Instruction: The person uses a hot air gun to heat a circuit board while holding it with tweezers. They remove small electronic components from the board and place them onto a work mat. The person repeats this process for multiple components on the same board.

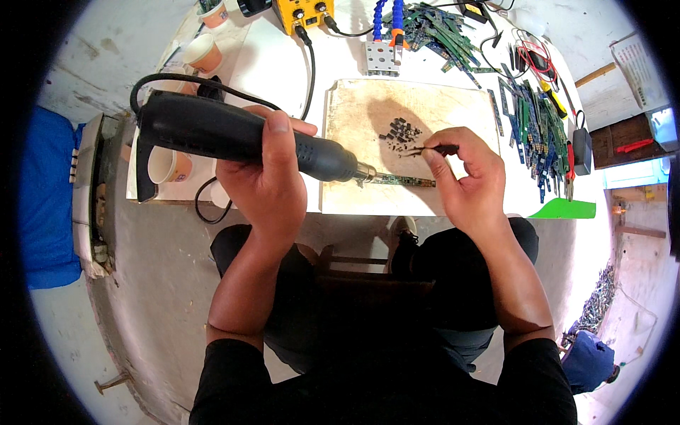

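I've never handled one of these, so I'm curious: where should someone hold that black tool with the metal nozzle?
Probably around its thick, rounded black body, coming from the near side, as the left hand does. The long barrel leaves room for fingers to wrap, well back from the narrow metal nozzle pointing right, which could be hot, and clear of the cable looping along its far side.

Tweezers (446, 149) partly hidden in right hand (473, 177); yellow box (301, 17) cropped by top edge.

Paper cups (205, 58) stand at left, with a blue cloth (53, 202) farther out
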